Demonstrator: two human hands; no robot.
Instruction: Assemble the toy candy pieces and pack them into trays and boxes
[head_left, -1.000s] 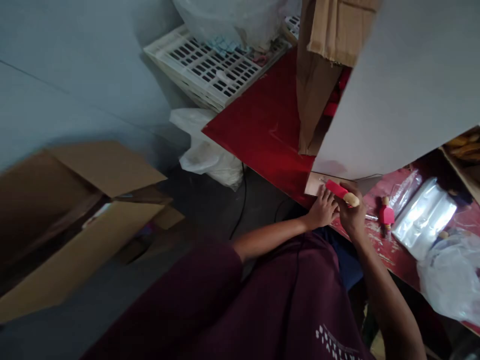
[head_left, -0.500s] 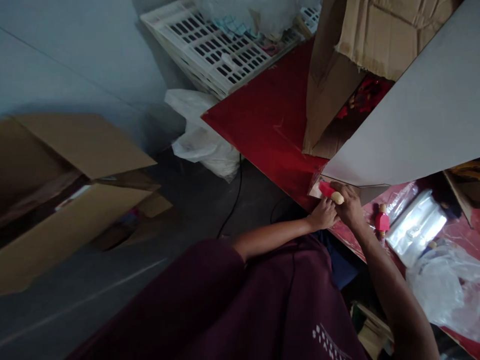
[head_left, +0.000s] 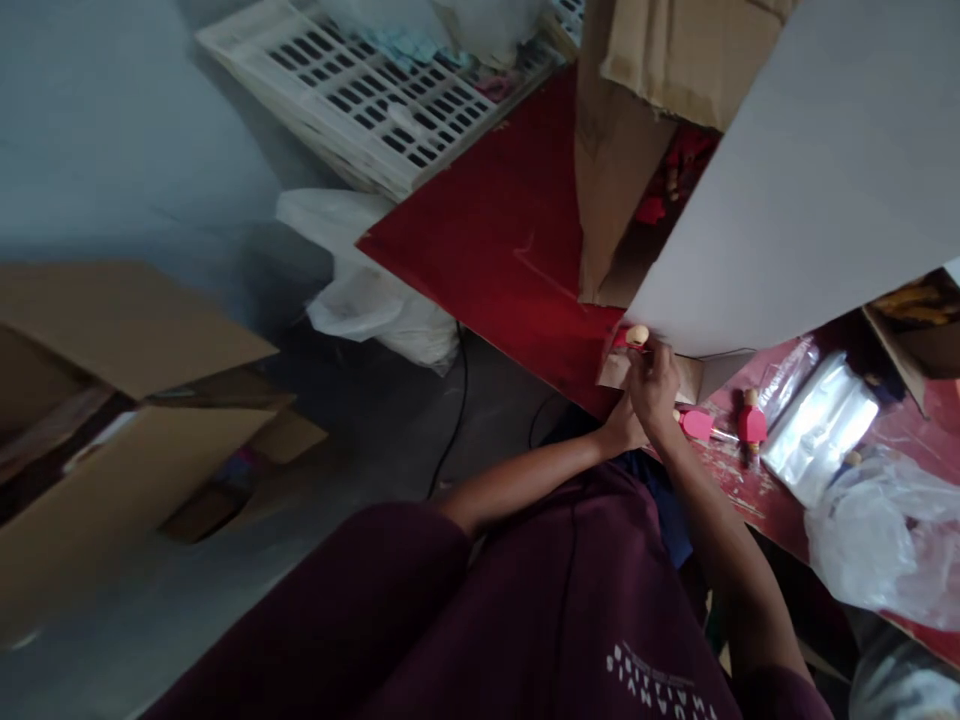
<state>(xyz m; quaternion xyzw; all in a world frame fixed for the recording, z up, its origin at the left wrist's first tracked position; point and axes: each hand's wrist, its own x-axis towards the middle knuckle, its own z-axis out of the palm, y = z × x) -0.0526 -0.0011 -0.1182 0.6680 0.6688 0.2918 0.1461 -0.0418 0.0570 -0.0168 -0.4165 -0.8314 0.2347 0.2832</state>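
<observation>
The right hand point(head_left: 654, 385) clamps a red wooden toy piece point(head_left: 627, 338) at its 12 o'clock; whether the left hand point(head_left: 621, 432), just below, grips anything I cannot tell. A slipping hold could drop the piece onto the red worktop point(head_left: 487, 240).

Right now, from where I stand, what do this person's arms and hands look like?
The left hand and right hand are bare, without gloves, and the forearms are uncovered. The arms come out of the loose sleeve of a dark maroon top, which has white lettering on its front.
</observation>
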